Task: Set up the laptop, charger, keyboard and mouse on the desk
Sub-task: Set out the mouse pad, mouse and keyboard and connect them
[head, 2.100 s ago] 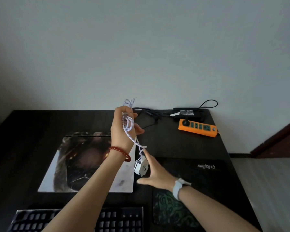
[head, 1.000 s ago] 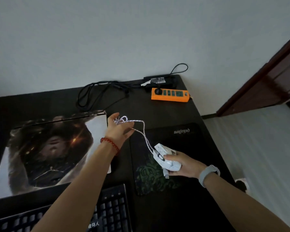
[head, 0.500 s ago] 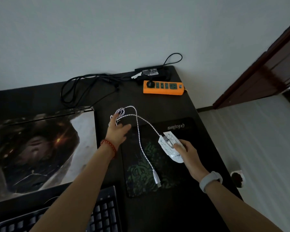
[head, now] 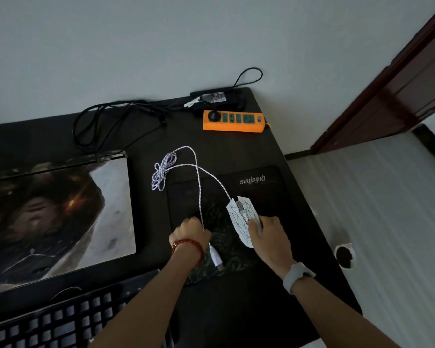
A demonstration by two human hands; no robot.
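Dark desk [head: 236, 146]. Closed laptop [head: 55, 222] at left, keyboard [head: 60, 322] at near edge. Mouse pad [head: 236, 197] at right. Charger brick [head: 215, 96] at far edge behind orange power strip [head: 232, 121]. Right hand [head: 270, 234] rests on white mouse [head: 241, 219], fingers relaxed. Left hand [head: 190, 232] curled, pinching mouse cable [head: 199, 187] above its USB plug [head: 216, 257]
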